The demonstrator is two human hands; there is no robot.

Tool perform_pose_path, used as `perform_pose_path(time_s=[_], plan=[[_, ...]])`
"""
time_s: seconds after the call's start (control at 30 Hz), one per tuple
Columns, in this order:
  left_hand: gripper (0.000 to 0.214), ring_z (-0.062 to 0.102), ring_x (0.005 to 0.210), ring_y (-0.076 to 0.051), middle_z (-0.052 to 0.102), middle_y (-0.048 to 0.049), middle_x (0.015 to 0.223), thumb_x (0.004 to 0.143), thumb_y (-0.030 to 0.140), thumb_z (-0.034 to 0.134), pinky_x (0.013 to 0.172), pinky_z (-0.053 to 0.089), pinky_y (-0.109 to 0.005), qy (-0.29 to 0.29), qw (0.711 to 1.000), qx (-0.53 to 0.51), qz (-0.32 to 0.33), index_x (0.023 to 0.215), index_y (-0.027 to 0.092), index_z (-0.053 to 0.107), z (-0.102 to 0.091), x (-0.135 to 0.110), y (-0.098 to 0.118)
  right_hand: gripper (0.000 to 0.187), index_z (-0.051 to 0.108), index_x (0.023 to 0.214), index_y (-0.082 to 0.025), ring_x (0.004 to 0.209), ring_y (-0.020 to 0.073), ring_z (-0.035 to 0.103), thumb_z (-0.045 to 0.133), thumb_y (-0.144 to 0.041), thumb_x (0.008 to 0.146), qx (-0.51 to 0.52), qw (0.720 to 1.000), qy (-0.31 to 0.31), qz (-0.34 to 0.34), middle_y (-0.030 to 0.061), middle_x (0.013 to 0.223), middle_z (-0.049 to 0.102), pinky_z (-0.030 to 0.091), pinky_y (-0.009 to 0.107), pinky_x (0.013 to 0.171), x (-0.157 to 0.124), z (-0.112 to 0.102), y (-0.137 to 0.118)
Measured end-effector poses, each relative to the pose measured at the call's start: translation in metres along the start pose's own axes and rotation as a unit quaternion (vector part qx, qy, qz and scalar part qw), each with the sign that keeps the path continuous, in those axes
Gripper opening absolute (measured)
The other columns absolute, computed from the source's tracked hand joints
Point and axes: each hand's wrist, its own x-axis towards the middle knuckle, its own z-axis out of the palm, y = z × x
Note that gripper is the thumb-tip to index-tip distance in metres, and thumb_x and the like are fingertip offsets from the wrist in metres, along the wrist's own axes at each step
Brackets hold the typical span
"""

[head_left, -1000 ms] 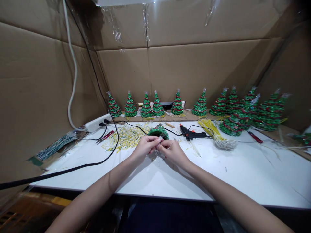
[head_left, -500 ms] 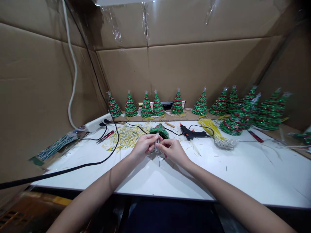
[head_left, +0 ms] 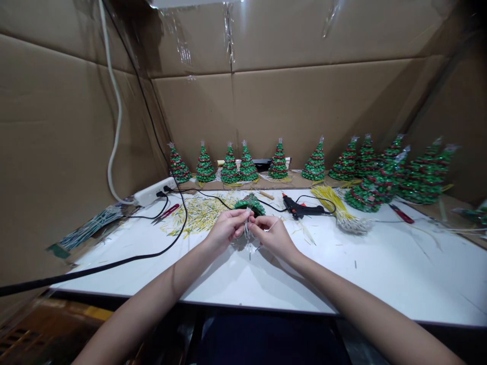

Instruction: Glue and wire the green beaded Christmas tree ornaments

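Observation:
A small bundle of thin white wires hangs between my hands at the middle of the table. My left hand pinches the bundle near its top. With thumb and fingertips closed, my right hand grips strands of the same wires from the other side. Right behind my fingers a green decorated Christmas tree lies tipped over, its open base toward me. My hands hide part of it, and I cannot tell whether the wires join it.
Finished Christmas trees line the back ledge. A black glue gun lies right of centre, beside yellow-and-white wires. Cut wire scraps, red-handled snips and a power strip are on the left. A black cable crosses there.
The fingers of my right hand have shifted slightly on the wires, and the strands hang a little more spread. Both hands stay in nearly the same place.

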Motion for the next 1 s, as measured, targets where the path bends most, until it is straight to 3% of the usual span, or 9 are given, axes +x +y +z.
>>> perform_pose_path(time_s=[0.17,0.3,0.43,0.53,0.7,0.83,1.0], plan=[[0.032,0.031,0.036,-0.001,0.056,0.0006,0.056,0.07,0.035,0.075,0.037,0.013,-0.018,-0.001,1.0,-0.003,-0.008,0.086,0.009,0.067,0.001,-0.001,0.001,0.032,0.059,0.059,-0.014,0.043,0.0074,0.041,0.057,-0.038,0.08,-0.007,1.0,-0.004,0.008,-0.0027,0.049,0.047,0.028,0.02,0.041,0.0,0.0,-0.002],[0.032,0.029,0.036,-0.001,0.044,0.006,0.047,0.07,0.033,0.075,0.037,0.014,-0.015,0.01,1.0,-0.013,0.003,0.089,0.008,0.067,0.0,-0.001,0.0,0.03,0.064,0.075,-0.013,0.038,0.0068,0.044,0.066,-0.042,0.074,0.061,0.996,0.001,0.064,-0.0012,0.057,0.057,0.032,0.019,0.036,0.0,-0.001,-0.002],[0.03,0.032,0.037,0.001,0.054,0.0018,0.062,0.068,0.031,0.076,0.036,0.02,-0.014,0.029,0.999,-0.031,0.031,0.086,0.009,0.067,0.0,0.0,0.001,0.036,0.063,0.073,-0.013,0.049,0.0115,0.058,0.08,-0.041,0.057,0.168,0.981,-0.001,0.095,0.0005,0.062,0.062,0.048,0.023,0.049,0.001,-0.002,-0.004],[0.028,0.032,0.038,0.001,0.055,0.0012,0.068,0.067,0.029,0.077,0.036,0.021,-0.013,0.047,0.997,-0.042,0.045,0.083,0.009,0.066,0.001,-0.001,0.003,0.037,0.065,0.074,-0.014,0.06,0.0147,0.063,0.083,-0.037,0.052,0.202,0.975,-0.003,0.097,0.0026,0.067,0.067,0.052,0.027,0.061,0.002,-0.004,-0.006],[0.028,0.033,0.039,0.002,0.057,0.0007,0.07,0.069,0.03,0.076,0.036,0.021,-0.013,0.052,0.997,-0.037,0.049,0.084,0.009,0.066,0.002,-0.002,0.004,0.027,0.069,0.077,-0.013,0.06,0.0147,0.061,0.075,-0.036,0.063,0.154,0.987,-0.001,0.054,0.0039,0.067,0.067,0.05,0.026,0.058,0.001,-0.006,-0.007],[0.028,0.033,0.039,0.001,0.056,0.0009,0.069,0.068,0.031,0.076,0.035,0.02,-0.014,0.055,0.997,-0.037,0.048,0.083,0.009,0.066,0.002,-0.002,0.004,0.017,0.068,0.078,-0.014,0.058,0.0155,0.061,0.065,-0.022,0.063,0.118,0.992,-0.007,0.041,0.0026,0.064,0.066,0.051,0.027,0.058,0.001,-0.005,-0.004],[0.029,0.032,0.039,0.002,0.057,-0.0001,0.072,0.068,0.03,0.076,0.036,0.02,-0.014,0.058,0.996,-0.043,0.052,0.085,0.009,0.067,0.0,0.001,0.001,0.03,0.067,0.085,-0.015,0.063,0.0148,0.057,0.051,-0.016,0.059,0.065,0.998,0.007,0.02,0.0017,0.071,0.058,0.051,0.025,0.051,0.006,-0.013,0.0]])
